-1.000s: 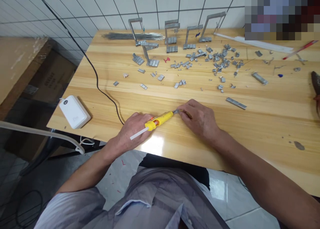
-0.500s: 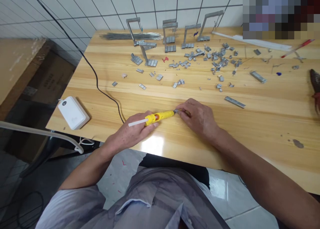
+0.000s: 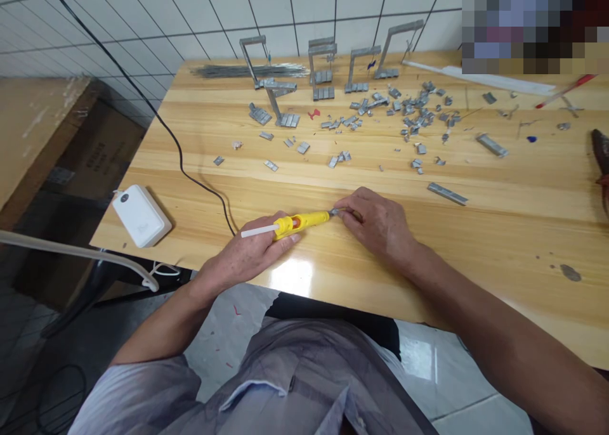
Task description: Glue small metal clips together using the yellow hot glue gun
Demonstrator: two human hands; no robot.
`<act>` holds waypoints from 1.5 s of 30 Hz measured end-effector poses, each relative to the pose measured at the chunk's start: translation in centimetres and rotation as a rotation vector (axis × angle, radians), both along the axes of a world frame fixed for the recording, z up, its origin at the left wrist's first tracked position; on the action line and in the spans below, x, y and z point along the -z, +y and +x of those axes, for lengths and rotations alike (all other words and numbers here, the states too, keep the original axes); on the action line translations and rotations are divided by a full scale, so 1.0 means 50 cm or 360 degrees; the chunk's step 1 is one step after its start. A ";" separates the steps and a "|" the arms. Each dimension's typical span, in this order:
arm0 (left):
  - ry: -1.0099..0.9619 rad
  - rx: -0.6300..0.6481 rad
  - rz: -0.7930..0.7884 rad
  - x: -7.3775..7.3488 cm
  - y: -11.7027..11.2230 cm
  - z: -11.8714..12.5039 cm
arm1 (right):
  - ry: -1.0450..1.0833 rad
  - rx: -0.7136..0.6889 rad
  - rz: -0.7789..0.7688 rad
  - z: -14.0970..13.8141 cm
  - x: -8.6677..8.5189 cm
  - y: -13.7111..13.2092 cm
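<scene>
My left hand is closed around a yellow glue gun with a white glue stick sticking out of its back end. The gun lies almost level over the near part of the wooden table, its nozzle pointing right. My right hand is pinched at that nozzle on a small metal piece that its fingers mostly hide. A black cord runs from the gun across the table and up the tiled wall.
Several small metal clips lie scattered across the far half. Upright metal brackets stand near the back edge beside a bundle of thin rods. A white power pack sits at the left corner. Pliers lie at the right edge.
The glue gun's back end has swung up and leftwards, so the gun now lies nearly level. My left hand shifted slightly beneath it; my right hand stayed at the nozzle.
</scene>
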State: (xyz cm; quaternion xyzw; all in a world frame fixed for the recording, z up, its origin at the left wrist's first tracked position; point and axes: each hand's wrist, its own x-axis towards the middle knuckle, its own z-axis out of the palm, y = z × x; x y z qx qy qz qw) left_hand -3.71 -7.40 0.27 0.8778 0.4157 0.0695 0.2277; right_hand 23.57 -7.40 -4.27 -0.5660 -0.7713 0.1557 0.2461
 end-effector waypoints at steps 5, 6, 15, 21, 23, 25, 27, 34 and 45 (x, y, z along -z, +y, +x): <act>-0.0050 -0.0032 -0.0035 -0.003 0.000 0.001 | -0.0001 -0.0004 -0.0018 0.000 -0.001 0.000; -0.0057 -0.0036 -0.0033 -0.003 0.000 0.002 | 0.0000 -0.0006 -0.0023 0.000 -0.001 0.000; -0.0014 -0.0025 0.0020 -0.005 -0.006 -0.005 | -0.0039 -0.0023 -0.0055 0.000 -0.005 0.001; -0.0014 -0.0038 0.0005 0.001 -0.004 -0.007 | -0.0006 0.0002 0.0002 -0.002 0.002 0.000; -0.0025 -0.0048 -0.0005 0.002 -0.005 -0.007 | 0.0003 0.0015 0.0020 -0.002 0.003 -0.001; -0.0040 -0.0051 -0.0015 0.002 -0.006 -0.008 | 0.0003 0.0017 0.0025 -0.002 0.003 -0.001; -0.0046 -0.0058 -0.0023 0.002 -0.007 -0.008 | -0.0003 -0.0002 0.0016 -0.002 0.002 -0.001; -0.0050 -0.0064 0.0101 0.012 -0.010 -0.006 | -0.0054 -0.0022 -0.0015 -0.001 -0.002 0.000; 0.0041 -0.0120 0.0248 0.021 -0.029 -0.008 | -0.0066 -0.0020 -0.0003 -0.003 -0.003 -0.001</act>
